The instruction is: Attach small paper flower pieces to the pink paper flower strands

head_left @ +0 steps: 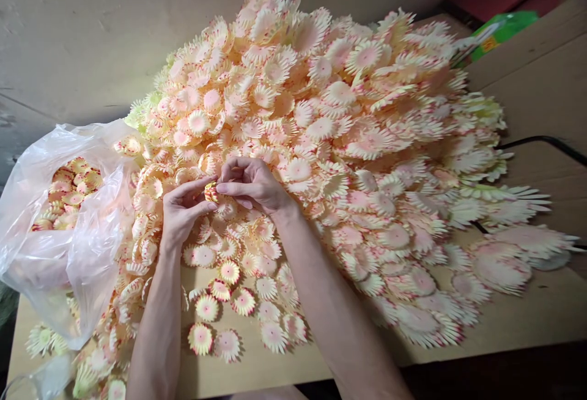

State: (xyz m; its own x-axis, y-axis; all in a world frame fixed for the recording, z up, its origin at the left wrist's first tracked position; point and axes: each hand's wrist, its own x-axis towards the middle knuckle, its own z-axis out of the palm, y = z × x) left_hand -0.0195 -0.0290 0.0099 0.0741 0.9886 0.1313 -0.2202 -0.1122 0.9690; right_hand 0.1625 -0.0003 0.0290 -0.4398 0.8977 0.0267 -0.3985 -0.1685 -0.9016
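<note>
Both hands meet over the front of a large heap of flower-shaped petal pieces (321, 128), cream with pink centres. Between the fingertips sits a small yellow-and-red petal piece (211, 192), curled up like a bud. My left hand (181, 207) pinches it from the left with thumb and forefinger. From the right, the thumb of my right hand (254, 186) presses on the same piece, its other fingers curled. Below the hands, several loose petal pieces (206, 308) lie flat on the table (247, 369), some edged in darker red.
A clear plastic bag (96, 265) at the left holds several small red-and-yellow buds (76, 186). Cardboard (545, 94) stands at the right with a black cable (550, 140) in front. A green packet (502, 33) lies behind the heap. A wall (114, 33) closes off the back.
</note>
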